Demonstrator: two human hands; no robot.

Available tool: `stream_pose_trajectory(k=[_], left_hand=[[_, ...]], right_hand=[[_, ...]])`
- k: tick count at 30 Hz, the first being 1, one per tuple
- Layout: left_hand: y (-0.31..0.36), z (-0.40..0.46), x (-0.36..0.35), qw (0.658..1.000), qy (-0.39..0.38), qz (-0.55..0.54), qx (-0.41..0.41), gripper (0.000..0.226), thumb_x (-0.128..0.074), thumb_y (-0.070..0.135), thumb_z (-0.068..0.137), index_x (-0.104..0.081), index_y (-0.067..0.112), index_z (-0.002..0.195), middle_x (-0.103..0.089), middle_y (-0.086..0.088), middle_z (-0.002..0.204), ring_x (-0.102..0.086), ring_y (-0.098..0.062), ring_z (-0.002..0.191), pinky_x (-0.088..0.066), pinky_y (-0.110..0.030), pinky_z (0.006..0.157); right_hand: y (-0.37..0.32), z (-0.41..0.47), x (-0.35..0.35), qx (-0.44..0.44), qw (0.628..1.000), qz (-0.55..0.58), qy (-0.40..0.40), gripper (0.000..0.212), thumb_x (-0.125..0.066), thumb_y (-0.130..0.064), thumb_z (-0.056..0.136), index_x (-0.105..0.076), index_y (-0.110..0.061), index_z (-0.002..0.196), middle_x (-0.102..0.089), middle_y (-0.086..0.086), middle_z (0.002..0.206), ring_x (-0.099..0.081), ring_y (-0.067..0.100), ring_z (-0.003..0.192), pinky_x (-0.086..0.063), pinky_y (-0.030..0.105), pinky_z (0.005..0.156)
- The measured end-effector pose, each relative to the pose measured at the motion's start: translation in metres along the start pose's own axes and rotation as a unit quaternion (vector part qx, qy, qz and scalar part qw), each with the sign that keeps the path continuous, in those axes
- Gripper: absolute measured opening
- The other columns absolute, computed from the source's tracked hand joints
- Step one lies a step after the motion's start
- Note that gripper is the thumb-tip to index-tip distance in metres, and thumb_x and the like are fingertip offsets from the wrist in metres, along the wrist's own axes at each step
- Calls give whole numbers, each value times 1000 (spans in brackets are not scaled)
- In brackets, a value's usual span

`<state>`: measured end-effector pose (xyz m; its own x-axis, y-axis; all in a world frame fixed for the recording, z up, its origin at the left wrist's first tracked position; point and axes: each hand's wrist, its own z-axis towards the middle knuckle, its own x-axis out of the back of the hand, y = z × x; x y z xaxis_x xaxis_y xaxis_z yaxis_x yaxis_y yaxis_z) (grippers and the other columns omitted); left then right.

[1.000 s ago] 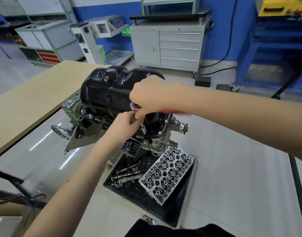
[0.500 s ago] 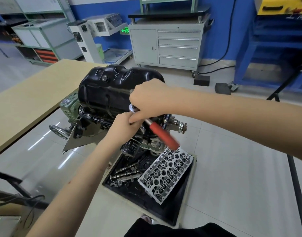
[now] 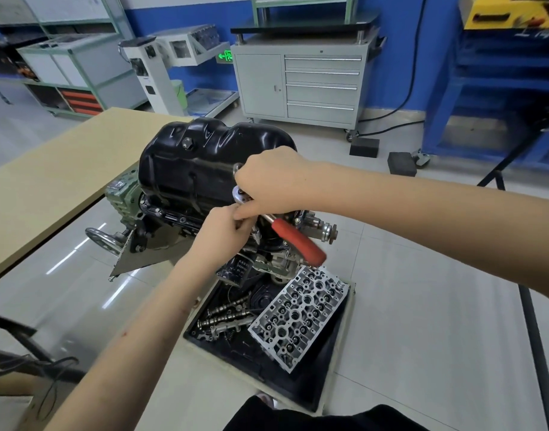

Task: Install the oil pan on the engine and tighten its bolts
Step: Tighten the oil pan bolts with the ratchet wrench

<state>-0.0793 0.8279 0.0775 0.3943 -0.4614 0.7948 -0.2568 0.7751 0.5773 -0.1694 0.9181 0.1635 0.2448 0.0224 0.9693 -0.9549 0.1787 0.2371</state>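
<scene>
1. Centrally, the oil pan [image 3: 204,163] sits inverted atop the engine [image 3: 173,219], so its flange bolts face the worker.
2. Right hand [image 3: 273,181] curls over the head of the ratchet [image 3: 295,239], likely pressing it onto a bolt; its red handle angles toward the viewer.
3. Left hand [image 3: 223,234] pinches the extension beneath, steadying the socket.
4. Below, on the floor, a black tray [image 3: 313,387] keeps the cylinder head [image 3: 301,315] and camshafts [image 3: 226,314] clear of the work.
</scene>
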Motion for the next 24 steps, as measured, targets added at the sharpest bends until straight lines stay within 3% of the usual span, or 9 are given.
stream_pose_trajectory(k=[1, 3, 6, 8, 11, 14, 19, 21, 24], left_hand=[[1, 0, 0, 1000, -1, 5, -2, 44, -46, 10, 93, -28, 11, 53, -30, -2, 44, -26, -17, 43, -20, -27, 47], [2, 1, 4, 1000, -24, 6, -7, 41, -44, 13, 95, -36, 4, 55, -32, -8, 46, -28, -21, 45, -19, -29, 50], [2, 3, 12, 998, -65, 16, -3, 40, -42, 20, 96, -53, -7, 69, -42, -15, 55, -36, -26, 52, -24, -31, 52], [1, 3, 12, 997, -72, 21, 0, 39, -42, 22, 96, -52, -4, 69, -40, -10, 52, -35, -22, 50, -26, -30, 50], [2, 2, 6, 999, -33, 29, 10, 42, -43, 21, 96, -37, 4, 57, -34, -3, 49, -30, -18, 47, -23, -29, 49], [6, 3, 3, 998, 7, 63, -5, 49, -44, 17, 95, -26, 14, 50, -30, 0, 44, -30, -20, 46, -20, -32, 51], [5, 7, 13, 995, -75, 65, -14, 46, -45, 18, 94, -32, 6, 53, -29, -5, 45, -27, -18, 44, -19, -31, 51], [3, 6, 15, 995, -85, 53, -4, 40, -45, 20, 95, -41, 2, 60, -31, -5, 48, -28, -19, 47, -21, -31, 50], [5, 5, 11, 997, -55, 42, 22, 41, -43, 22, 95, -35, 6, 58, -35, -3, 50, -31, -17, 48, -24, -28, 48]], right_hand=[[0, 0, 0, 1, 1000, 5, 2, 39, -49, -42, 88, -44, -12, 65, -37, -2, 59, -39, 18, 50, -18, 23, 44], [2, 1, 3, 24, 1000, 7, -8, 23, -50, -33, 88, -57, -12, 83, -47, 1, 68, -49, 26, 63, -19, 24, 44], [8, 4, 6, 89, 996, 0, -29, 18, -49, -25, 89, -57, -17, 103, -43, -2, 80, -41, 22, 73, -20, 25, 45], [12, 5, 7, 100, 995, -8, -28, 15, -52, -30, 88, -53, -16, 92, -41, -4, 71, -41, 20, 70, -20, 25, 44], [11, 5, 4, 57, 998, -18, -15, 39, -56, -44, 85, -38, -12, 72, -32, -4, 59, -35, 17, 51, -20, 24, 43], [9, 5, 1, 24, 1000, -10, -8, 51, -54, -48, 86, -34, -8, 61, -32, -2, 58, -32, 14, 48, -20, 24, 44], [8, 1, 10, 46, 998, 18, -24, 20, -55, -29, 87, -60, -12, 98, -42, 0, 75, -49, 25, 72, -35, 33, 59], [8, 1, 11, 43, 999, 13, -21, 18, -56, -27, 87, -61, -13, 98, -41, -1, 71, -44, 23, 66, -34, 33, 60], [5, 3, 10, 25, 999, -4, -22, 15, -56, -28, 86, -59, -14, 91, -42, 0, 63, -38, 19, 56, -33, 29, 54]])
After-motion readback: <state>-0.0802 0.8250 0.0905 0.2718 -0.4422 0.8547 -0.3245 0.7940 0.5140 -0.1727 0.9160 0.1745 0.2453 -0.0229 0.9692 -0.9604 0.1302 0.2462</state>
